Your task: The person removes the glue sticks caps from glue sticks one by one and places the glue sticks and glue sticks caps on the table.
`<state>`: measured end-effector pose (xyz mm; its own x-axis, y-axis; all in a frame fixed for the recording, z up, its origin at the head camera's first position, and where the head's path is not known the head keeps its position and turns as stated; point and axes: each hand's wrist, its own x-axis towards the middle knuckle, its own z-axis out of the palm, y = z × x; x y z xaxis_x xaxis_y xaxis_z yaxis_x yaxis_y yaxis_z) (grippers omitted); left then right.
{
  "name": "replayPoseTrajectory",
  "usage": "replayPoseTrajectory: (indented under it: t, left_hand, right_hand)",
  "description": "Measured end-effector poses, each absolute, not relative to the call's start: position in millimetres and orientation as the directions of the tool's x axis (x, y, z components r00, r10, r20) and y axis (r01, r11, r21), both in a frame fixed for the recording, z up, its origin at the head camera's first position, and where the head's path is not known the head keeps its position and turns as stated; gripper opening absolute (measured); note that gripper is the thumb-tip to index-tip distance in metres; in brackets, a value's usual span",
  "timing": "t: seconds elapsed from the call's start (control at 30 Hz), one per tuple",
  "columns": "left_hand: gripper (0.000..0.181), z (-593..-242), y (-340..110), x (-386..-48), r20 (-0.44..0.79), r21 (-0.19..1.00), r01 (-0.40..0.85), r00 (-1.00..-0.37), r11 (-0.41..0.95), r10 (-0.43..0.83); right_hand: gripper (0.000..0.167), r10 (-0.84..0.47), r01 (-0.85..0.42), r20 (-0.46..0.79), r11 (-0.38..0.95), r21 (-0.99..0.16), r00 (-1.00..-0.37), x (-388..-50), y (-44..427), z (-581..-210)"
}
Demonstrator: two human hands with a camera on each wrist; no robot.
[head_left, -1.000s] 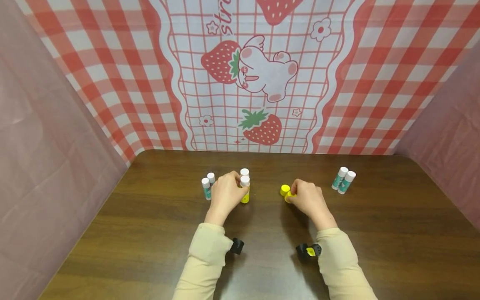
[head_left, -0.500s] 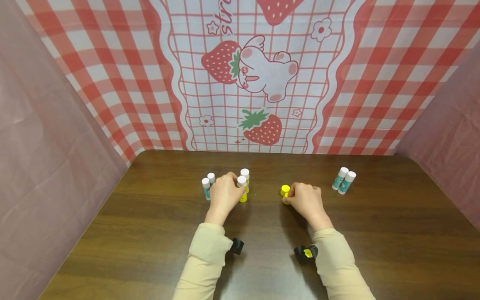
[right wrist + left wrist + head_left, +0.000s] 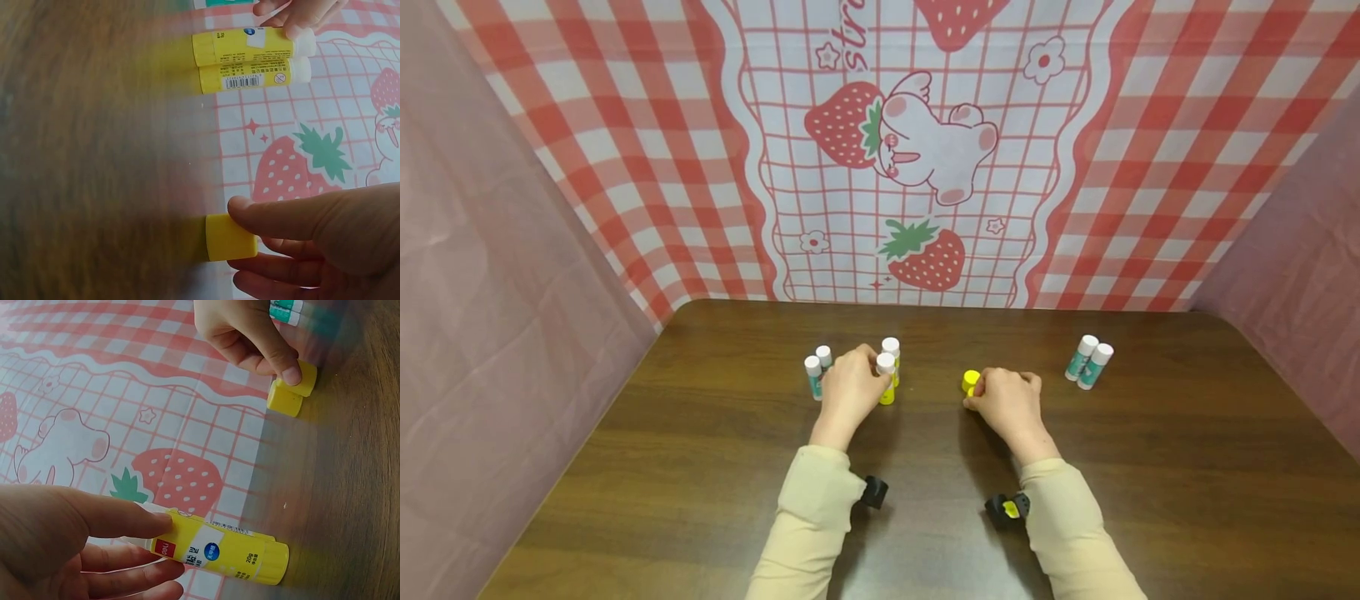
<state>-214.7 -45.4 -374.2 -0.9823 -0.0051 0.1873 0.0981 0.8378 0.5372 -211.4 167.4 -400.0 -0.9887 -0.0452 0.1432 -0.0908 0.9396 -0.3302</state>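
Here: left hand pinches glue stick | right hand pinches yellow cap | red label: left-wrist view only

Probably a makeshift booth: strawberry-print cloth and pink drapes screen a wood-grain table.

Far cloth: hung in red-and-white checks at left and right.
Grid panel: bore printed strawberries, flowers and a white creature.
Left drape: was creased pink.
Right drape: was pink too.
Table: showed brown wood grain, its far corners rounded.
Light: left a pale sheen at the near middle.
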Motion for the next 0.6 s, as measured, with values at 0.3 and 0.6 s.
replayPoseTrajectory:
  t: [0.3, 0.6]
  left_hand:
    - [0.021, -372.5, -44.1, -214.4, 0.185, 0.531, 0.105, -0.983, 0.841, 0.006]
    - [0.023, -371.1, -47.3, -213.7, 0.196, 0.547, 0.112, -0.981, 0.829, 0.003]
  right_hand:
    - [0.021, -0.036, -0.079, 0.142, 0.948, -0.307, -0.989, -212.4, 165.9, -400.8]
    - [0.018, -0.04, -0.093, 0.183, 0.954, -0.287, -0.982, -210.1, 166.4, -392.9]
